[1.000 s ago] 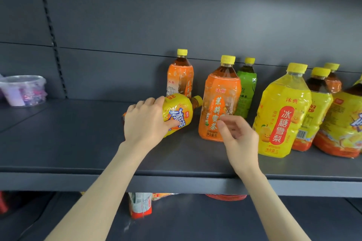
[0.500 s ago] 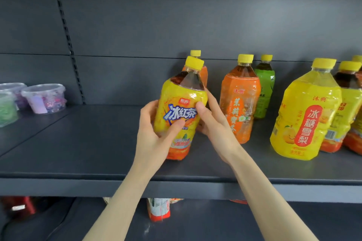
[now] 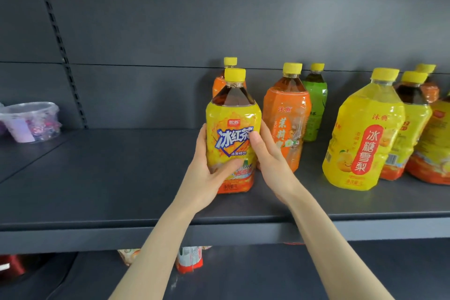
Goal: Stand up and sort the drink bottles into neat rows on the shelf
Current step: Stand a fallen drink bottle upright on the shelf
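On my feed I count four yellow-labelled bottles point(image 3: 232, 134), three orange bottles point(image 3: 285, 119) and one green bottle point(image 3: 316, 109), eight in all, plus one clear tub point(image 3: 34, 122) fully in view.

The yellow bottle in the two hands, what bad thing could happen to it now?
Two things might go wrong. The right hand sits in the narrow gap between the yellow bottle and the front orange bottle, so pulling the hand out could knock that neighbour over. The rear orange bottle stands right behind the yellow one, so a push backward from the left hand might bump it.
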`<state>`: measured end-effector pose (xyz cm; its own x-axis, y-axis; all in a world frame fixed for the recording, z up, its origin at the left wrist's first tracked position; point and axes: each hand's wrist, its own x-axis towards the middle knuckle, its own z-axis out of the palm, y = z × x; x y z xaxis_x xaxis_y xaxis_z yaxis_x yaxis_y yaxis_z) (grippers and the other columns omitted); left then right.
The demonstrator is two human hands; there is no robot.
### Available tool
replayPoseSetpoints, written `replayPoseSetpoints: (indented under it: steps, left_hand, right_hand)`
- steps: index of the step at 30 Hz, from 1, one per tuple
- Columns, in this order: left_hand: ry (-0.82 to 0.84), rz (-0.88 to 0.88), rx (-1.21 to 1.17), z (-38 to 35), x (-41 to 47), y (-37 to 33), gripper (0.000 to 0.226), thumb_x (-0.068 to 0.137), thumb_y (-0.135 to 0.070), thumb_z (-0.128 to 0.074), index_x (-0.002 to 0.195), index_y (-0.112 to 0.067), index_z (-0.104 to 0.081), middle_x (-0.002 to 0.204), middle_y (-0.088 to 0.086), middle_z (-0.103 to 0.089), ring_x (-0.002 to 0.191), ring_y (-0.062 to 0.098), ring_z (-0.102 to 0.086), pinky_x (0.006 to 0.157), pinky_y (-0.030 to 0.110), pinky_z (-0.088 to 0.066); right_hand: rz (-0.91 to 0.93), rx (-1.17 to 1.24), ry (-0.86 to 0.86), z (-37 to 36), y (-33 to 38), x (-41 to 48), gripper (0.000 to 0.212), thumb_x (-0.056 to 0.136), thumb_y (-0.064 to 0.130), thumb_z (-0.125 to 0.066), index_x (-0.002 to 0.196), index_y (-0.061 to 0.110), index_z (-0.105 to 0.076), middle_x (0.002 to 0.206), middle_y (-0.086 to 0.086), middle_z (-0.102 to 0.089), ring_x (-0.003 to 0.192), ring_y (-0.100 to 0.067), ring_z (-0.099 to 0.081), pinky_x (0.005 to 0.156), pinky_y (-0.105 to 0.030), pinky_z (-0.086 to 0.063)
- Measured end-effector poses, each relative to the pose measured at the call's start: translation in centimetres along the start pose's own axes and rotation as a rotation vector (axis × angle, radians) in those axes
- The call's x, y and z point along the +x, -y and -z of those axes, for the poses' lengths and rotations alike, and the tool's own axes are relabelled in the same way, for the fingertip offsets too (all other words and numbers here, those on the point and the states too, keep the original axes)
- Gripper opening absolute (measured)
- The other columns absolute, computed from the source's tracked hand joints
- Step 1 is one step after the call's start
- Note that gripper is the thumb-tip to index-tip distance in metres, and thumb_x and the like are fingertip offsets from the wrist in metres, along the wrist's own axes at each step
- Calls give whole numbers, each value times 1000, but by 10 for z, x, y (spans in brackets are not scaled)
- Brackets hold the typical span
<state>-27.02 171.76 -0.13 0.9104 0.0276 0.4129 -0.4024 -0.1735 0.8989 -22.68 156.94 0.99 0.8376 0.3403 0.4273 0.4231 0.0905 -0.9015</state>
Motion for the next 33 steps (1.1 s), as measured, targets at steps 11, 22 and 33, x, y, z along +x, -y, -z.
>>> replayPoseSetpoints:
  steps: [11,22,33]
  left_hand:
    - [-5,195,-115,8,4,-6,74,62,-67,-66,124,-31,-47,110,-20,-65,94,-8,-63,65,7,-49]
    - [-262,118,-81,-34,1,-33,53,64,-74,-57,105,-42,-53,97,-19,-68,87,-2,-67,73,22,-53]
    - [-326,27,-205,-163,-22,-63,52,68,-66,-60,112,-37,-57,101,-17,-70,92,2,-67,74,23,-55]
  right_hand:
    - [-48,20,-6,-3,-4,-8,55,86,52,-44,139,39,-33,116,32,-60,110,12,-57,79,-7,-48]
    - [5,81,-75,7,18,-33,55,89,43,-49,142,31,-41,116,26,-66,113,1,-61,80,-14,-52]
    - [72,37,-95,119,44,-93,58,90,43,-46,145,25,-39,118,25,-65,113,2,-61,80,-14,-52]
